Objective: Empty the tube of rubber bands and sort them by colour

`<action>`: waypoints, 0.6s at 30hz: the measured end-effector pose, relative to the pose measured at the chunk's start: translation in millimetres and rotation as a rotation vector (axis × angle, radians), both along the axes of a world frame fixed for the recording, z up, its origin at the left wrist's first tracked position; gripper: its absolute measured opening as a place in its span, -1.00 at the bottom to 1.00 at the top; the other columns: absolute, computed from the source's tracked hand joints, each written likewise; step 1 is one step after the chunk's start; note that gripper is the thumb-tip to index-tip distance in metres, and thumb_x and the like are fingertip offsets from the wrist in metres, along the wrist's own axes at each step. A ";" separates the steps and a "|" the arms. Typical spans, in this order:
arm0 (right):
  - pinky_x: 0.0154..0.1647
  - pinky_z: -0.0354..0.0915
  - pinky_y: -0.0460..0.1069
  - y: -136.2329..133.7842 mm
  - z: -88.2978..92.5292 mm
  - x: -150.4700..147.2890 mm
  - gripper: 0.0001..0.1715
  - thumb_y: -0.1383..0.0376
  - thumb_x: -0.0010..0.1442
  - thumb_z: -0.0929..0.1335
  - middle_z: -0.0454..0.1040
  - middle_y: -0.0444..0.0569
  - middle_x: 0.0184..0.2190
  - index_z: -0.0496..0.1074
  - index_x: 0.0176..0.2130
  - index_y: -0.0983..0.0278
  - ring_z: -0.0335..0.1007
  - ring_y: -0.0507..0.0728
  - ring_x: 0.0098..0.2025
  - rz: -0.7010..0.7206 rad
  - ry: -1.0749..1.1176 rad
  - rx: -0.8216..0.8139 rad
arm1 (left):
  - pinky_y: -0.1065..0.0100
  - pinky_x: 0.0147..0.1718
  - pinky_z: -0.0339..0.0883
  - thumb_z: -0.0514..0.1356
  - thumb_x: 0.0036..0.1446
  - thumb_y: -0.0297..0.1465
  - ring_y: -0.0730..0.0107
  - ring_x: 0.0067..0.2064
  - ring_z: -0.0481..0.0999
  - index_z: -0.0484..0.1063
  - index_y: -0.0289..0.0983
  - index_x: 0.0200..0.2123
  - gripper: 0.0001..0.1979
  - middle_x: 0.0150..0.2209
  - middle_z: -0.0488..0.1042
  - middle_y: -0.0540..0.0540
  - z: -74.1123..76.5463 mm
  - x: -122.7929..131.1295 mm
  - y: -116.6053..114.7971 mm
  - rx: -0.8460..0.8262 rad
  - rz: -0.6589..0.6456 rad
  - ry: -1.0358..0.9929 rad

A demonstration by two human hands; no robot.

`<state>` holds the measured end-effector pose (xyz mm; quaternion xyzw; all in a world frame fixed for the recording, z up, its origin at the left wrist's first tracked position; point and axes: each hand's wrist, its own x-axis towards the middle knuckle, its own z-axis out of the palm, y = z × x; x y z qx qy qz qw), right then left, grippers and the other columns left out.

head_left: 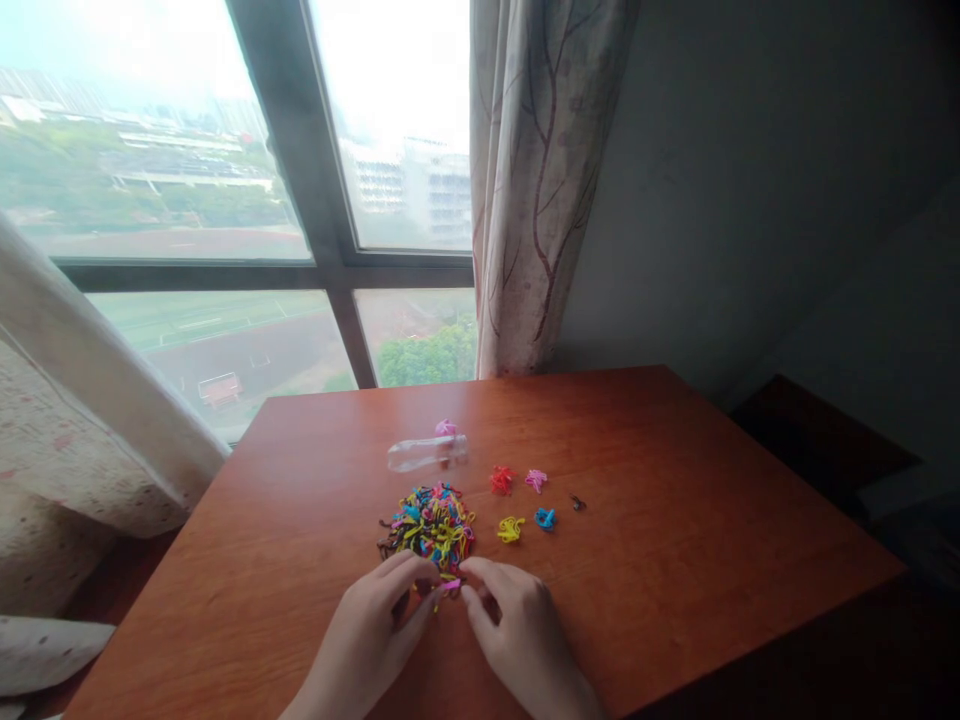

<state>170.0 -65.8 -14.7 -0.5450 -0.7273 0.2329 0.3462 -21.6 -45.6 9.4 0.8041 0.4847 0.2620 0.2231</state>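
Observation:
A mixed heap of small coloured elastic hair bands point(431, 520) lies on the wooden table, in yellow, black, blue, red and pink. At the heap's near edge, my left hand point(379, 620) is curled, with thumb and index fingertips closed at a pink hair band point(451, 585). Facing it from the right, my right hand point(517, 615) has its thumb and index finger bent and slightly apart, close to the pink band's other end. Whether the right fingertips touch the band is unclear. Several more bands lie under and between the fingertips, partly hidden.
Right of the heap lie separate clusters: red bands point(502, 480), pink bands point(535, 481), yellow bands point(511, 529), blue bands point(545, 519) and a small dark one point(577, 503). Behind it lies a clear plastic bottle point(416, 455) by more pink bands point(445, 427). A window and curtain point(540, 180) stand beyond.

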 end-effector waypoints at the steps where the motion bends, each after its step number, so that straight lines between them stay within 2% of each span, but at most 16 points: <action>1: -0.23 0.25 -0.09 -0.3 0.5 -0.3 -0.70 0.44 0.21 0.32 0.58 -0.14 -0.33 0.48 -0.10 0.16 0.50 0.10 -0.30 0.012 0.005 0.001 | 0.50 -0.43 0.31 0.14 0.26 -0.37 0.46 -0.46 0.44 0.47 -0.19 -0.31 -0.88 -0.40 0.50 0.01 -0.2 -0.1 -0.3 -0.002 -0.006 -0.002; 6: -0.25 0.23 -0.11 -1.0 2.6 0.0 -0.81 0.45 0.22 0.31 0.56 -0.14 -0.37 0.48 -0.28 0.19 0.48 0.07 -0.31 0.043 0.005 -0.001 | 0.50 -0.40 0.33 0.12 0.26 -0.41 0.45 -0.43 0.47 0.48 -0.19 -0.29 -0.87 -0.37 0.52 0.00 -1.0 0.1 0.0 -0.010 -0.023 -0.013; 11: -0.34 0.18 -0.12 1.0 -0.4 0.5 -0.84 0.43 0.21 0.32 0.53 -0.15 -0.43 0.46 -0.33 0.21 0.44 0.06 -0.38 0.019 0.015 0.001 | 0.50 -0.42 0.32 0.12 0.26 -0.40 0.47 -0.45 0.46 0.48 -0.19 -0.27 -0.88 -0.37 0.52 0.00 -4.9 -1.7 1.3 0.009 -0.014 -0.020; 15: -0.35 0.19 -0.11 3.0 -4.3 2.2 -0.84 0.40 0.24 0.30 0.54 -0.14 -0.42 0.46 -0.31 0.20 0.45 0.06 -0.39 -0.057 0.062 0.001 | 0.50 -0.43 0.31 0.11 0.27 -0.40 0.46 -0.46 0.46 0.48 -0.19 -0.28 -0.86 -0.38 0.52 0.00 -5.4 -1.5 0.8 0.030 -0.007 -0.015; 18: -0.37 0.20 -0.12 11.1 -4.9 15.5 -0.81 0.35 0.28 0.28 0.54 -0.12 -0.43 0.48 -0.30 0.20 0.45 0.06 -0.41 -0.144 0.065 0.017 | 0.50 -0.44 0.30 0.10 0.26 -0.40 0.46 -0.47 0.45 0.47 -0.18 -0.30 -0.85 -0.40 0.50 0.01 -4.1 -0.4 0.1 0.041 -0.003 0.008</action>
